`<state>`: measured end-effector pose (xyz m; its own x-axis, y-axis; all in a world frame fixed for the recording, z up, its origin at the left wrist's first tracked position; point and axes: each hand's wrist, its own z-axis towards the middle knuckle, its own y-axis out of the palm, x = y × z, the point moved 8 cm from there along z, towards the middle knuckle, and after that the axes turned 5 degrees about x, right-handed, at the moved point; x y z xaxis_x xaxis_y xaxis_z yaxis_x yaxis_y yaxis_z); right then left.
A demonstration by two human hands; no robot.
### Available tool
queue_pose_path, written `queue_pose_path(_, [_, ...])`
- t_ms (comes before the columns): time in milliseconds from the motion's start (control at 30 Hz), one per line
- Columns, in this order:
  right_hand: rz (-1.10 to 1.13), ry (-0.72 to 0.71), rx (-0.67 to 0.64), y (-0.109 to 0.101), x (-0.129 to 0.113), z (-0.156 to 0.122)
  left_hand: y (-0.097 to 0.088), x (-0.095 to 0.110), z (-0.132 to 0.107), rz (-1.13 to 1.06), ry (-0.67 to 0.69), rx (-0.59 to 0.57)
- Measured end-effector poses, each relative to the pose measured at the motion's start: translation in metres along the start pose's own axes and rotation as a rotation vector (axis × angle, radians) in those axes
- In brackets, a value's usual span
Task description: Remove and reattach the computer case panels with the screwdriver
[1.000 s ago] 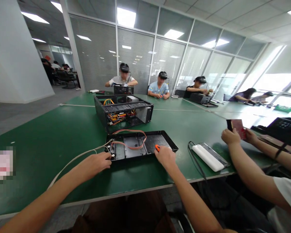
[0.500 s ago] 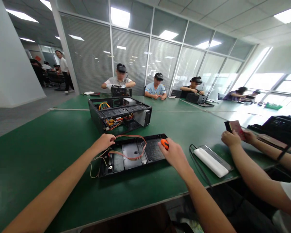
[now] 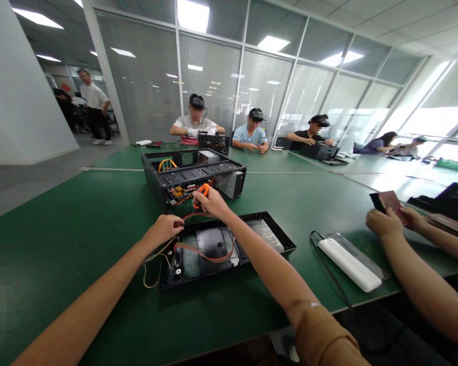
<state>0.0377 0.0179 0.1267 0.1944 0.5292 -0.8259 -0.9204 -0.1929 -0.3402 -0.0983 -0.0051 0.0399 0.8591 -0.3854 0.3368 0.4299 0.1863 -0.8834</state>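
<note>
Working on an opened black computer case [image 3: 193, 175] standing on the green surface [image 3: 80, 223], its lid off and its innards exposed: orange and yellow wiring showing at the front opening. Lying flat just in front of it, a removed black panel [image 3: 221, 249], inner face up, with a reddish ribbon of wires [image 3: 202, 251] looping across it and trailing off its left end.

Right hand [image 3: 209, 201] reaching over the panel to the case's front edge, fingers clenched around an orange-handled tool [image 3: 201, 190], its tip hidden among the wiring. Left hand [image 3: 164, 227] resting at the panel's far left corner, fingers curled and seemingly pinching the wires there, though the grip itself being hard to make out.

Judging by this: opening-up apparently finished, panel detached yet still tethered by its wires; work inside the case seemingly only beginning, with boards and cabling in place.

Beside the panel, a white bar-shaped device [image 3: 349, 264] lying on a tray; a co-worker's hands [image 3: 383, 222] holding a small dark booklet [image 3: 389, 201] at right.
</note>
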Motion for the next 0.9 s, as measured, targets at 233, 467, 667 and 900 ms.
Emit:
queue_pose_path(233, [0.001, -0.041, -0.072, 0.025, 0.022, -0.002, -0.001, 0.006, -0.004, 0.006, 0.007, -0.019])
queue_pose_path(467, [-0.095, -0.051, -0.100, 0.030, 0.013, -0.006, -0.002, 0.004, -0.005, 0.009, -0.001, -0.024])
queue_pose_path(667, [-0.107, -0.093, -0.230, 0.040, -0.001, -0.002, 0.001, 0.004, -0.004, 0.056, 0.006, -0.036])
queue_pose_path(900, [-0.182, -0.095, -0.103, 0.040, 0.002, 0.005, 0.001, 0.002, -0.005, 0.043, -0.013, -0.040])
